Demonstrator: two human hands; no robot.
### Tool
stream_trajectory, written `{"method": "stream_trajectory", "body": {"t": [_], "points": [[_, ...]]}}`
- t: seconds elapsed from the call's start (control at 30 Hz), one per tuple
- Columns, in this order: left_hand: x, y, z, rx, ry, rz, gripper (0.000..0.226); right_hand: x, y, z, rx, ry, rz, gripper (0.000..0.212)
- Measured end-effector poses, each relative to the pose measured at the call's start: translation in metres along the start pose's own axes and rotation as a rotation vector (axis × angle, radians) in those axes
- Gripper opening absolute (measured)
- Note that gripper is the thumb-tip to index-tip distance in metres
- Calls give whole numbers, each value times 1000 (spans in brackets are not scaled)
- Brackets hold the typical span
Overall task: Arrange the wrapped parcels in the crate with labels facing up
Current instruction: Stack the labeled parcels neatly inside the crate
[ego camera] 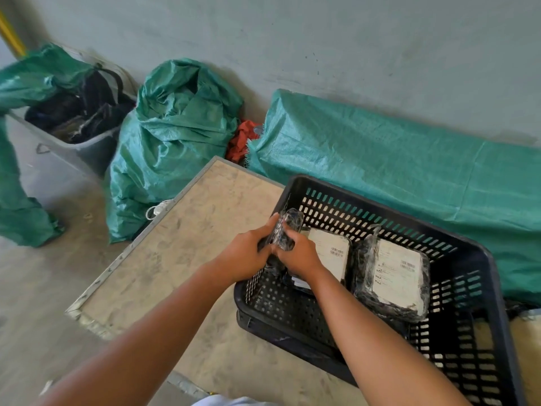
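A black slotted plastic crate (494, 291) stands on a worn wooden table. Inside it lie two black-wrapped parcels with white labels facing up: one in the middle (330, 250) and one to the right (395, 276). At the crate's left wall, both my hands grip a third black-wrapped parcel (288, 225), held on edge; its label is not visible. My left hand (248, 253) holds its left side and my right hand (298, 253) clasps its right side. A small white slip shows under my right wrist.
The wooden table (181, 259) has a metal-trimmed edge. Beyond it, on the floor by the wall, stand a green woven sack (172, 142), a long green-wrapped bundle (395, 159), red cloth (241, 139) and a grey bin (67, 142) of dark items.
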State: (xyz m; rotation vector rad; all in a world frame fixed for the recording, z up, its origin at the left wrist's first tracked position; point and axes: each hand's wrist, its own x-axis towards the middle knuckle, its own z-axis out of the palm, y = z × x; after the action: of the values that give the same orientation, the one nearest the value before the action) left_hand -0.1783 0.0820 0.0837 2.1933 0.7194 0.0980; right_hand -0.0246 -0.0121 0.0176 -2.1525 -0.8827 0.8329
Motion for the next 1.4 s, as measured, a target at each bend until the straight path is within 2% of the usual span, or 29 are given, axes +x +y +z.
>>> {"method": "stream_trajectory", "body": {"t": [0.2,0.4,0.47,0.57,0.7,0.77,0.87,0.93,1.0,1.13,1.27,1.4], "points": [[-1,-4,2,-81,-19,-31,70,-3,0,-11,231,53,72,80],[4,0,-2,3,-11,26,69,-40,-9,-59,396,71,47,72],[4,7,-5,43,33,56,63,-61,-15,-78,388,79,16,71],[6,26,-11,-19,86,129,55,-91,-27,-109,345,22,-54,73],[14,51,-21,-188,-40,293,46,-120,-32,-157,363,-125,-119,74],[17,61,-24,-401,-136,376,36,-132,-31,-177,402,-203,-136,72],[20,73,-29,-711,-364,376,22,-140,-27,-199,453,-267,-157,72],[20,80,-30,-715,-475,359,23,-141,-23,-208,471,-317,-166,73],[21,85,-27,-684,-510,365,22,-142,-19,-213,472,-326,-174,70],[24,83,-12,-737,-490,315,26,-143,-9,-218,542,-192,-182,58],[28,80,0,-811,-372,248,29,-136,0,-212,653,65,-241,43],[37,78,10,-954,-272,155,31,-127,9,-190,734,315,-288,46]]}}
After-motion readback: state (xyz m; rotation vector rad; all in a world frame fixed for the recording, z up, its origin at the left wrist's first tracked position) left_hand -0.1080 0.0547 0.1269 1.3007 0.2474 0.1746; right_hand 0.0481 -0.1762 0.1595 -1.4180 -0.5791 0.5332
